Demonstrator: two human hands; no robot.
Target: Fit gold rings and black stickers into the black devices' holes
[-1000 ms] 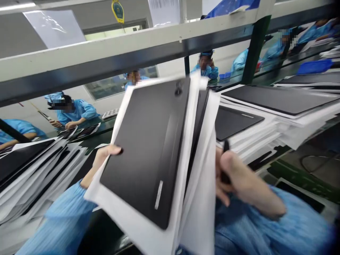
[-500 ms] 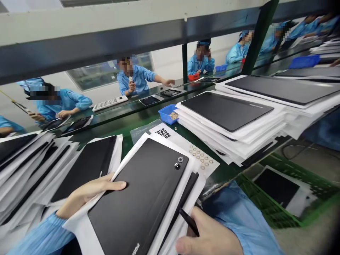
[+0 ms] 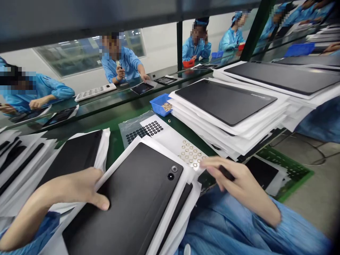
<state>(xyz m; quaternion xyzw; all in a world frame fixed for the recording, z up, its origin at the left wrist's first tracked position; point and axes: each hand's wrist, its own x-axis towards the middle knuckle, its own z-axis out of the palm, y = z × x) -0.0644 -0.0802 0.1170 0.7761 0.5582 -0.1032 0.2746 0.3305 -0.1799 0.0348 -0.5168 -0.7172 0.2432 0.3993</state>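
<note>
A black tablet (image 3: 132, 198) lies back side up on white sheets in front of me, two round camera openings at its upper right corner. My left hand (image 3: 71, 187) grips its left edge, thumb on the back and fingers hidden beneath. Above the right edge of the white sheet of gold rings (image 3: 191, 152), my right hand (image 3: 236, 179) is closed round a slim black tool (image 3: 226, 173); the tool's far end is hidden and blurred. Another dark edge shows between the sheets under the tablet. Small black rings (image 3: 154, 128) sit in rows on the sheet's far part.
A blue bin (image 3: 156, 105) of small pieces stands beyond the sheet. Stacked tablets with white sheets (image 3: 225, 102) rise at the right, more (image 3: 18, 156) at the left. A green crate (image 3: 297, 177) sits low at the right. Several co-workers in blue sit across the line.
My right hand has moved up and away from beside the tablet to the gold rings, still with the black tool. The left hand and tablet appear slightly further left as the view shifted.
</note>
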